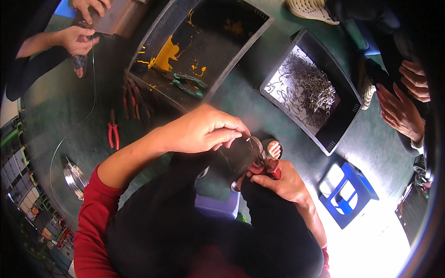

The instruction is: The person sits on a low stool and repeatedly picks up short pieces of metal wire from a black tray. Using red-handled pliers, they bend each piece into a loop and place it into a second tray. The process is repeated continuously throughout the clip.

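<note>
My right hand (288, 183) is wrapped round the red handles of a pair of pliers (274, 169). The jaws point up and left, toward my other hand. My left hand (204, 129) is closed in a pinch right beside those jaws, thumb against fingers. A tiny bright bit shows by the fingertips, but whatever they hold is too small to make out. Below both hands is a dark brownish surface (227, 160), partly in shadow, and a foot in a dark sandal (274, 149) shows behind the jaws.
Ahead stands a large black crate (218, 90) with yellow stains and green-handled pliers (187, 85). A smaller crate (296, 113) holds a pile of bent wire pieces (320, 92). Red-handled pliers (112, 132) and a wire coil (74, 178) lie left. A blue stool (345, 194) stands right; co-workers' hands (401, 109) flank.
</note>
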`<control>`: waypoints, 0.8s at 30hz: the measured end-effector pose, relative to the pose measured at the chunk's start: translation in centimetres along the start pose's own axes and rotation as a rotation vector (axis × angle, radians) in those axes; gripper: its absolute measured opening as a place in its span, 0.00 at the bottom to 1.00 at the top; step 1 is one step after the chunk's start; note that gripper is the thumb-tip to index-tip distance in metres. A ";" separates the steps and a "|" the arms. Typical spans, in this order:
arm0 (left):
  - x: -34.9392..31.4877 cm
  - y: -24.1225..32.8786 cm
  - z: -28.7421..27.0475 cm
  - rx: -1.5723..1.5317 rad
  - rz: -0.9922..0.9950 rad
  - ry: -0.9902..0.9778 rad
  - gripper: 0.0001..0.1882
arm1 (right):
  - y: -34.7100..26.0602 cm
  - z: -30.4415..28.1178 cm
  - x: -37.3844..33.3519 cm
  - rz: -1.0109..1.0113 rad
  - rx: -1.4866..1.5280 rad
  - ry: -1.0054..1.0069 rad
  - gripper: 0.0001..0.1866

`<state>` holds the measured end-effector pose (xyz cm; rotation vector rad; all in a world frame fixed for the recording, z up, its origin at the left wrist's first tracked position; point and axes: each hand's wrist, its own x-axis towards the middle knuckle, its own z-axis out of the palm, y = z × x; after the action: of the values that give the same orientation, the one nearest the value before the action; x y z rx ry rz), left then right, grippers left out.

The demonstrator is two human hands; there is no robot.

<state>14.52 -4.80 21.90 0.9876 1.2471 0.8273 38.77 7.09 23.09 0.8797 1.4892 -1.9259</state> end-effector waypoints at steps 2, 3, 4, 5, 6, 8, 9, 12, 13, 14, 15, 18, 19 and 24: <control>0.0 0.1 0.3 0.051 0.043 0.000 0.10 | 0.2 0.0 -0.2 -0.002 -0.032 0.004 0.15; 0.0 0.2 0.4 0.087 0.068 0.001 0.09 | 0.3 0.0 -0.3 -0.017 -0.063 0.009 0.15; -0.1 0.3 0.6 0.115 0.106 0.006 0.09 | 0.4 0.1 -0.4 -0.029 -0.113 0.017 0.14; 0.0 0.4 0.7 0.155 0.114 0.003 0.09 | 0.5 0.1 -0.5 -0.040 -0.100 0.029 0.13; 0.0 0.4 0.8 0.189 0.135 0.004 0.08 | 0.6 0.2 -0.5 -0.049 -0.108 0.044 0.13; 0.0 0.5 1.0 0.242 0.184 0.010 0.08 | 0.9 0.5 -0.7 -0.078 -0.099 0.079 0.12; 0.1 0.6 1.1 0.261 0.211 0.017 0.07 | 1.0 0.7 -0.5 -0.099 -0.083 0.098 0.12; 0.0 0.8 1.3 0.302 0.245 0.034 0.06 | 1.2 0.8 -0.8 -0.104 -0.116 0.135 0.12; 0.0 0.9 1.5 0.314 0.249 0.040 0.06 | 1.3 0.7 -0.9 -0.114 -0.149 0.150 0.12; -0.1 1.0 1.6 0.302 0.227 0.045 0.06 | 1.3 0.8 -0.9 -0.097 -0.144 0.162 0.12; -0.2 1.1 1.8 0.289 0.204 0.050 0.05 | 1.3 0.9 -0.9 -0.097 -0.147 0.180 0.11; -0.2 1.3 2.3 0.289 0.207 0.088 0.05 | 1.3 1.1 -0.7 -0.119 -0.145 0.222 0.10; -0.2 1.3 2.5 0.296 0.220 0.105 0.05 | 1.3 1.1 -0.7 -0.130 -0.141 0.235 0.10; -0.1 1.6 3.7 0.292 0.221 0.201 0.06 | 1.1 1.3 -0.9 -0.138 -0.178 0.328 0.09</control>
<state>18.17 -4.82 23.56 1.3200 1.4773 0.9511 39.94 5.60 23.35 1.0734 1.9250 -1.7681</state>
